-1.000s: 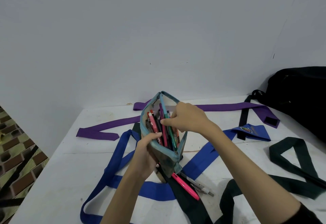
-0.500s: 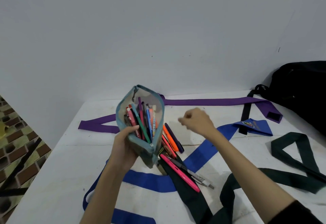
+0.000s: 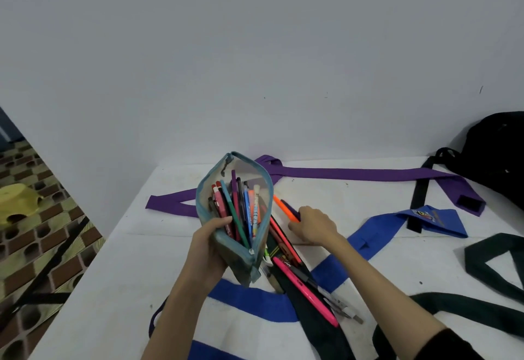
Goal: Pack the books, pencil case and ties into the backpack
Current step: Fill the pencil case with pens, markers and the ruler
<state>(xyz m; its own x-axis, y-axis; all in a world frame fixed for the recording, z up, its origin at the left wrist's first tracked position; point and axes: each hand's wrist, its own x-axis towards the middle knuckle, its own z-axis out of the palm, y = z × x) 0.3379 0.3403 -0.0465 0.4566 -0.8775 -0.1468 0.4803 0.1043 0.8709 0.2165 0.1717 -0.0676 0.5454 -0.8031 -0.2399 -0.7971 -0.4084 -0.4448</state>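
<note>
My left hand grips the open teal pencil case by its side, mouth up, with several pens standing inside. My right hand is down on the table to the case's right, its fingers closing round an orange marker and a purple pen beside it. More loose pens, among them a pink pen, lie on a dark tie below the case. A purple tie, a blue tie and a dark green tie are spread over the white table. The black backpack sits at the far right.
The wall stands right behind the table. The table's left edge drops to a patterned floor with a yellow bowl on it. No books are in view.
My left hand has carried the pencil case to the left and held it up. My right hand left the case, moved right and came down onto the orange marker on the table.
</note>
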